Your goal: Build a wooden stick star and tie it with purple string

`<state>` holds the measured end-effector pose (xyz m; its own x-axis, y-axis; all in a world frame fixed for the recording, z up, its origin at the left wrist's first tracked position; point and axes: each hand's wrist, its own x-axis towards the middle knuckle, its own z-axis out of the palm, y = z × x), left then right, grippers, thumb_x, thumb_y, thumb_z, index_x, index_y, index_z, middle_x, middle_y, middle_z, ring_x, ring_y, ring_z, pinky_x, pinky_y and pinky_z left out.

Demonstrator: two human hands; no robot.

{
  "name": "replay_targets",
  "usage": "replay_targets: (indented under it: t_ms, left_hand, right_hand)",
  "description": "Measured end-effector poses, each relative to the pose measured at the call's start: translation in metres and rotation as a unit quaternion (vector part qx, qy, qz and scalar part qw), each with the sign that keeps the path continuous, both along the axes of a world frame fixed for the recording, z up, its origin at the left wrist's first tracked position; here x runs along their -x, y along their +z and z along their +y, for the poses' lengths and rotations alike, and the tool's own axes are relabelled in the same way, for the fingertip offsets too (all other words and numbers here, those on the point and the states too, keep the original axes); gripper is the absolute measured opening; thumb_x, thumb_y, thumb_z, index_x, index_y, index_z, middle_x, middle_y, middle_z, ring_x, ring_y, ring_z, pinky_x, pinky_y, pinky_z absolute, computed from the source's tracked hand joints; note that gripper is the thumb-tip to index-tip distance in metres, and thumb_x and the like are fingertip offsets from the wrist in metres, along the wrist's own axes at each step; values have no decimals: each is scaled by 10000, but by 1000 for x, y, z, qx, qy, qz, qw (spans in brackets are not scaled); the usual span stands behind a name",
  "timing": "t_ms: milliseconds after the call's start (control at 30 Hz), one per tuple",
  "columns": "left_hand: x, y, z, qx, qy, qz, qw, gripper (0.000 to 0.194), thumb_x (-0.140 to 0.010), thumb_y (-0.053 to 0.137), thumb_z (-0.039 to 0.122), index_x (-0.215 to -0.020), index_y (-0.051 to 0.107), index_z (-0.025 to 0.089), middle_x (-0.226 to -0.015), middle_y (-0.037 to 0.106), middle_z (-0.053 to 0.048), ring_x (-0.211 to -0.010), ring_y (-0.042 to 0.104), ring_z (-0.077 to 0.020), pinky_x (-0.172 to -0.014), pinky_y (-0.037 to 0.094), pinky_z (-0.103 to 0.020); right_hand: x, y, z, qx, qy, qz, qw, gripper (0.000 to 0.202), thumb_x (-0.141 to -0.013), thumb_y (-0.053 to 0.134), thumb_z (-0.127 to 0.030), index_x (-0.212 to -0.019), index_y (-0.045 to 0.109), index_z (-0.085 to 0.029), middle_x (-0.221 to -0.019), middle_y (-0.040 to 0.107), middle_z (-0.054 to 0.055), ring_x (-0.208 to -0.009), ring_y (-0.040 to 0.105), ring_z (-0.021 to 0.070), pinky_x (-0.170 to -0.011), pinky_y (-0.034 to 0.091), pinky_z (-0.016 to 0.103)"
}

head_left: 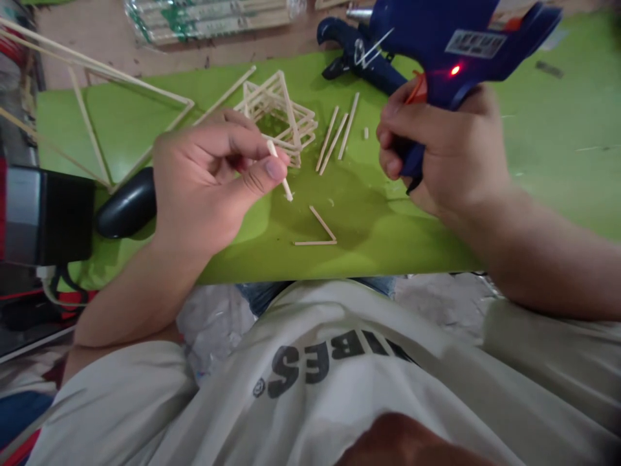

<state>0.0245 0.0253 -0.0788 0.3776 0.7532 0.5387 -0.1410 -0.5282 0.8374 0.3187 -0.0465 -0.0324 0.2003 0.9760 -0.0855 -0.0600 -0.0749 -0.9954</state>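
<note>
Between the thumb and fingers of my left hand (pixel 213 171) I pinch a short wooden stick (pixel 287 188), tilted with its lower end free. My right hand (pixel 441 145) is wrapped round the handle of a blue hot glue gun (pixel 431 45), whose red light is lit and whose nozzle points left. On the green board below lie two sticks joined in a V (pixel 330 234). Several loose sticks (pixel 334 142) lie between my hands, with a small cut piece (pixel 366 133) beside them. Behind my left fingers stands a lattice of joined sticks (pixel 291 107).
Blue-handled cutters (pixel 339 48) lie behind the glue gun. A large stick frame (pixel 92 120) rises at the left, near a black computer mouse (pixel 129 204) and a black box (pixel 63 213). Packaged sticks (pixel 213 19) lie at the back. The green board (pixel 548 149) reaches far right.
</note>
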Motion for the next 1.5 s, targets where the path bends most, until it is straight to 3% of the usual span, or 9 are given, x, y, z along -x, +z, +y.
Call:
replay_targets:
  t_ms: [267,500,733,833,933,1067,1167,1333,1500]
  left_hand:
    - [-3,16,-19,23,-32,151,988,424,-693,1181,565,-933,958,295,-872,791,-49,-720,615,-178,-652,391,-418]
    - [-19,36,-49,101,15,322,941,285,-880,1033,490,-797,877,266,-902,728,-35,-815,654,-204,-779,466,-400]
    - [-17,28,-46,-8,21,382,924,409,-867,1017,599,-765,797,269,-893,687,-71,-945,661,-296,-956,515,-503]
    - [-18,37,-57,-61,-24,415,907,323,-910,1006,544,-1077,866,305,-1109,761,-96,-1126,714,-358,-1088,513,-567]
    - [-21,50,-77,-160,-56,486,857,316,-1051,884,391,-1348,830,299,-1262,787,-121,-1233,734,-376,-1155,481,-584]
    - [-22,56,-100,-279,31,526,803,227,-1107,754,231,-1324,819,258,-1240,775,-145,-1149,715,-349,-1043,468,-533]
    - [-23,51,-107,-340,76,516,783,222,-1092,682,138,-1204,828,263,-1097,756,-98,-1023,673,-300,-972,430,-508]
    - [-25,52,-104,-310,65,519,794,266,-1082,642,83,-1152,833,254,-1026,729,-84,-964,648,-281,-932,409,-489]
    - [-19,61,-89,-233,84,553,795,152,-1019,834,298,-1157,806,239,-1141,737,-140,-1132,691,-373,-952,442,-519]
  right_hand:
    - [2,3,-8,28,54,5,998,376,-787,1096,-527,-714,751,-396,-741,656,-7,-610,500,218,-504,409,476]
    - [1,-9,-5,24,74,-17,997,344,-799,1033,-564,-645,744,-457,-720,678,-10,-620,495,241,-493,432,524]
    - [0,2,-11,45,78,-17,996,287,-940,991,-499,-795,803,-340,-801,678,24,-660,549,222,-552,459,465]
    - [1,9,-11,31,56,-10,998,381,-950,1001,-518,-759,753,-302,-781,658,34,-658,545,214,-523,416,423]
    - [4,10,-9,10,33,10,999,462,-886,1058,-556,-726,718,-287,-731,633,30,-614,517,197,-475,368,405]
    - [6,9,-7,-18,11,32,999,428,-902,1061,-468,-758,714,-263,-714,629,21,-617,524,180,-464,345,375]
    - [4,9,-8,-21,14,29,999,487,-913,1059,-535,-766,685,-260,-715,620,11,-598,503,167,-465,334,377]
    - [0,10,-9,-16,36,27,999,529,-905,1053,-628,-781,694,-259,-731,611,10,-598,505,162,-481,350,389]
    - [-4,5,-8,-26,42,28,998,529,-893,1055,-645,-775,701,-269,-726,612,22,-622,519,181,-479,355,394]
